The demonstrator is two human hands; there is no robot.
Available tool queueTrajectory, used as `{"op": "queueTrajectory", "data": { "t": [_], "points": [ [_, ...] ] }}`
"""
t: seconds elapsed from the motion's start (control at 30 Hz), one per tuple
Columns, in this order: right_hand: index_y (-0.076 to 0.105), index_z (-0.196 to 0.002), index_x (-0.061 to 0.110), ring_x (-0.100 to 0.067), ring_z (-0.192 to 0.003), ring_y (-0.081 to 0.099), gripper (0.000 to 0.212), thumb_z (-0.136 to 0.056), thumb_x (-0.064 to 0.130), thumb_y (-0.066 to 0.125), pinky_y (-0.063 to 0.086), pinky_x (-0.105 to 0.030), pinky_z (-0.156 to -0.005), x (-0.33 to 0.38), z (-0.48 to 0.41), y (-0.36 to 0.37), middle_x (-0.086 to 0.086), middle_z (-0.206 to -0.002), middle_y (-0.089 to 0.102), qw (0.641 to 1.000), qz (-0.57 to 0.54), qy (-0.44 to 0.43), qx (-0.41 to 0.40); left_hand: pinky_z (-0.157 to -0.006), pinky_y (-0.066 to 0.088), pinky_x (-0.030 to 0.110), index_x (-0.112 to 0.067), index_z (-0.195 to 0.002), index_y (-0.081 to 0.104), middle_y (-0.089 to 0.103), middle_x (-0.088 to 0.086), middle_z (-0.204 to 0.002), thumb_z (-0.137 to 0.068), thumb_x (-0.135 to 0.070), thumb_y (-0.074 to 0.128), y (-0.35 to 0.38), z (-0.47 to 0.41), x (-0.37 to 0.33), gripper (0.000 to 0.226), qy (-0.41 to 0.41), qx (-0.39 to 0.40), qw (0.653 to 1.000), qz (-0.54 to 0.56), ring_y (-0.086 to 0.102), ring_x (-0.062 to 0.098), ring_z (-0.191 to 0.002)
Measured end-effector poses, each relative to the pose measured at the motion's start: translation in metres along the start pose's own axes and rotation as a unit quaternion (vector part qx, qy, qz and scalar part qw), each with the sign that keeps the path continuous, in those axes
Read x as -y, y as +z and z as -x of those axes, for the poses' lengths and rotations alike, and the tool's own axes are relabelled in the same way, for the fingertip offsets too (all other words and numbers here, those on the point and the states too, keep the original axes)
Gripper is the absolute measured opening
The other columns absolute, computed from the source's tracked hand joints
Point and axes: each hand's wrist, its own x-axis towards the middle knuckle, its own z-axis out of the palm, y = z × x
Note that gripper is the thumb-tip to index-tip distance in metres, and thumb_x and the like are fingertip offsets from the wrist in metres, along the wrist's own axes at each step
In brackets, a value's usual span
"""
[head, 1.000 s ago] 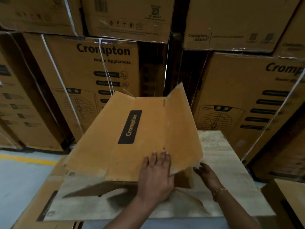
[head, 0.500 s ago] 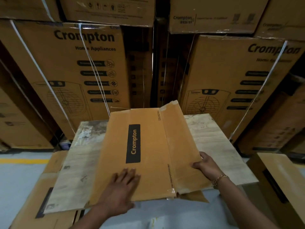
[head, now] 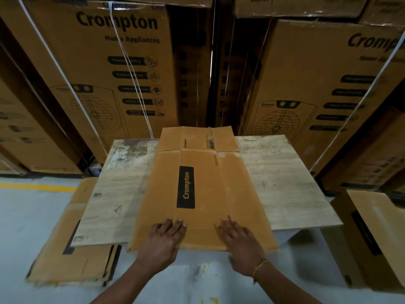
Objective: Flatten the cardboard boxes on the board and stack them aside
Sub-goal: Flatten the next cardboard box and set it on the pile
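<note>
Both palms down with fingers spread, left hand point(head: 163, 240) and right hand point(head: 237, 239), no grip closed on anything, pressing the near edge of the box point(head: 203, 194) to hold it collapsed. Flat along the middle of the tabletop point(head: 282, 183), far flaps open. Beside it on the floor at left, a pile of flattened boxes point(head: 72, 260), likely its destination.

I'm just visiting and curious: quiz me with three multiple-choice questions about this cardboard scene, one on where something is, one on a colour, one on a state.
1. Where do both hands rest?
A. on the box's near end
B. on its far flaps
C. on the floor

2. What colour is the box's "Crompton" label?
A. white
B. black
C. red

3. How is the box on the board?
A. standing open
B. lying flat
C. rolled up

Answers:
1 A: left hand and right hand press the box near its closest edge.
2 B: the label is black with orange lettering.
3 B: it lies flat on the board.
</note>
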Motion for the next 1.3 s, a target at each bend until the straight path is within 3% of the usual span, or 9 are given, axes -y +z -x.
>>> {"op": "queueTrajectory", "data": {
  "t": [0.17,0.3,0.4,0.5,0.67,0.77,0.9,1.07,1.3],
  "points": [
    [0.049,-0.141,0.031,-0.021,-0.126,0.058,0.082,-0.063,0.016,0.072,0.055,-0.037,-0.09,-0.035,0.016,0.009,0.009,-0.139,0.059,0.996,-0.024,0.007,-0.08,-0.079,0.056,0.042,-0.018,-0.126,0.066,0.067,0.003,-0.128,-0.071,-0.014,0.035,0.014,0.016,0.009,0.063,-0.009,-0.004,0.999,-0.033,0.067,0.028,-0.11],
    [0.046,-0.144,0.032,-0.018,-0.138,0.046,0.065,-0.08,0.027,0.056,0.049,-0.04,-0.099,-0.059,0.037,0.033,0.009,-0.151,0.045,0.999,-0.024,-0.011,-0.022,-0.085,0.055,0.044,-0.024,-0.131,0.063,0.062,0.001,-0.136,-0.068,-0.006,0.042,0.032,0.034,0.013,0.069,-0.045,0.047,0.998,-0.009,0.056,0.027,-0.124],
    [0.039,-0.149,0.032,-0.018,-0.144,0.033,0.064,-0.088,0.044,0.054,0.033,-0.036,-0.115,-0.074,0.05,0.059,0.008,-0.16,0.027,0.977,-0.167,0.095,0.091,-0.114,0.025,0.056,-0.027,-0.149,0.041,0.015,0.003,-0.165,-0.081,-0.041,0.063,0.056,0.037,0.005,0.073,-0.098,0.161,0.979,0.078,0.01,0.027,-0.151],
    [0.04,-0.148,0.021,-0.025,-0.132,0.046,0.066,-0.088,0.034,0.065,0.041,-0.035,-0.104,-0.088,0.054,0.066,-0.002,-0.153,0.039,0.896,-0.356,0.258,0.054,-0.118,0.017,0.047,-0.025,-0.159,0.014,-0.004,-0.002,-0.166,-0.079,-0.072,0.053,0.074,0.037,0.005,0.101,-0.264,0.203,0.911,0.245,0.002,0.023,-0.153],
    [0.045,-0.142,0.014,-0.031,-0.123,0.052,0.053,-0.094,0.025,0.063,0.042,-0.043,-0.106,-0.112,0.042,0.069,-0.013,-0.141,0.053,0.78,-0.497,0.376,0.066,-0.103,0.045,0.044,-0.019,-0.132,0.054,0.057,0.011,-0.135,-0.069,-0.058,0.074,0.103,0.021,0.031,0.077,-0.451,0.091,0.72,0.52,0.057,0.03,-0.118],
    [0.046,-0.136,0.012,-0.031,-0.119,0.051,0.038,-0.1,0.021,0.056,0.039,-0.038,-0.1,-0.107,0.027,0.056,-0.011,-0.132,0.053,0.718,-0.564,0.4,0.08,-0.103,0.046,0.045,-0.01,-0.135,0.052,0.061,0.011,-0.131,-0.077,-0.041,0.081,0.104,0.006,0.034,0.072,-0.508,0.055,0.585,0.63,0.06,0.029,-0.111],
    [0.061,-0.09,0.016,-0.025,-0.092,0.059,0.02,-0.099,0.034,0.055,0.044,-0.045,-0.1,-0.106,0.007,0.045,-0.011,-0.105,0.065,0.711,-0.582,0.392,0.051,-0.09,0.043,0.037,-0.01,-0.131,0.055,0.057,0.006,-0.118,-0.092,-0.043,0.066,0.083,-0.002,0.024,0.052,-0.519,0.009,0.628,0.579,0.055,0.028,-0.105],
    [0.06,-0.125,0.01,-0.032,-0.103,0.062,0.04,-0.092,0.033,0.065,0.049,-0.043,-0.092,-0.101,-0.014,0.034,-0.012,-0.119,0.066,0.72,-0.578,0.383,-0.03,-0.094,0.053,0.047,-0.01,-0.129,0.06,0.067,0.01,-0.12,-0.089,-0.055,0.063,0.056,-0.016,0.025,0.06,-0.457,-0.011,0.658,0.599,0.065,0.031,-0.103],
    [0.06,-0.123,0.017,-0.032,-0.099,0.063,0.039,-0.095,0.044,0.057,0.053,-0.052,-0.092,-0.045,0.005,0.011,-0.011,-0.113,0.068,0.792,-0.475,0.35,-0.156,-0.092,0.054,0.045,-0.023,-0.122,0.069,0.073,0.001,-0.111,-0.095,-0.055,0.052,0.022,0.015,0.019,0.045,-0.436,-0.105,0.697,0.56,0.068,0.024,-0.096]
  ]
}}
